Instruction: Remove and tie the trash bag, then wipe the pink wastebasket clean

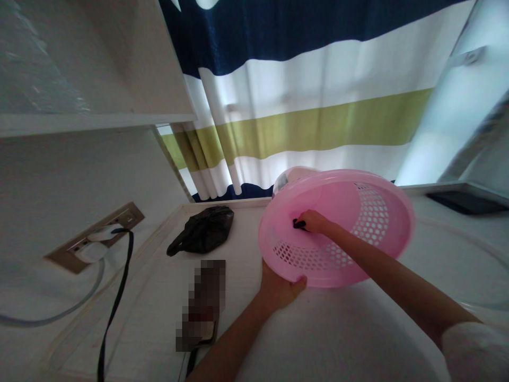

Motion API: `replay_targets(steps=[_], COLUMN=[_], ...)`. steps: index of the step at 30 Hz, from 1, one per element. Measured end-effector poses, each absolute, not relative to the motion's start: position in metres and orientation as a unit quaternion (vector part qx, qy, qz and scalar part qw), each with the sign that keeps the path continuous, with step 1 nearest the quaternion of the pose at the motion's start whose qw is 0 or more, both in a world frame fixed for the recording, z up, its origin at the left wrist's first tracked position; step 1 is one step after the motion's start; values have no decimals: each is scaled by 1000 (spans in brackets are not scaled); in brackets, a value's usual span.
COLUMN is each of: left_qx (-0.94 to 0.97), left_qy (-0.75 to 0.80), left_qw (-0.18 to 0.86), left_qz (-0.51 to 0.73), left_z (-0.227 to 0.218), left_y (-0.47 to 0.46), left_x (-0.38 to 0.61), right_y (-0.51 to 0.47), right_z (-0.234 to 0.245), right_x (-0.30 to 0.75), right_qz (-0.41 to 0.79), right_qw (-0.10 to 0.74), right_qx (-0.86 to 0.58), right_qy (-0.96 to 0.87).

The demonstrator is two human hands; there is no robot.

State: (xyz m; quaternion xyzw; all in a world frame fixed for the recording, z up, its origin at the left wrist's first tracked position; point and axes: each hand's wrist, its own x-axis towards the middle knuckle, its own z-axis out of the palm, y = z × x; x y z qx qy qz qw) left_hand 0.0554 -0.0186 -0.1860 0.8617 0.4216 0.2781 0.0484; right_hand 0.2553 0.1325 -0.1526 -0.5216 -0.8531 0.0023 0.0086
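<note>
A pink plastic basket point(338, 270) with perforated sides is tilted so that I look into its opening. My left hand point(280, 286) grips its near rim, thumb over the edge and fingers hidden beneath. My right hand point(314, 221) reaches inside the basket, closed around a small black object point(299, 224). What kind of thing it is I cannot make out, as the fingers cover most of it.
A knotted black plastic bag point(207, 231) and a pixelated item point(202, 307) lie on the white surface to the left. Wall sockets point(99, 239) hold plugs with cords. A dark flat object point(467, 202) lies at right. A striped curtain point(302, 122) hangs behind.
</note>
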Motion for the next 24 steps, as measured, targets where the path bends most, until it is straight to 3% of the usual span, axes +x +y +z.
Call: replay_targets(steps=[7,24], left_qx=[862,848], left_qy=[430,427], left_qw=[23,-45], left_qz=[268,313], left_z=[-184,-182], left_y=[-22,-29], left_x=[56,59], right_y=[86,67], right_z=[-141,-152], right_x=[264,276], right_qz=[4,26], right_qw=[-20,50], right_qx=[-461,-459], right_qy=[-887,-887])
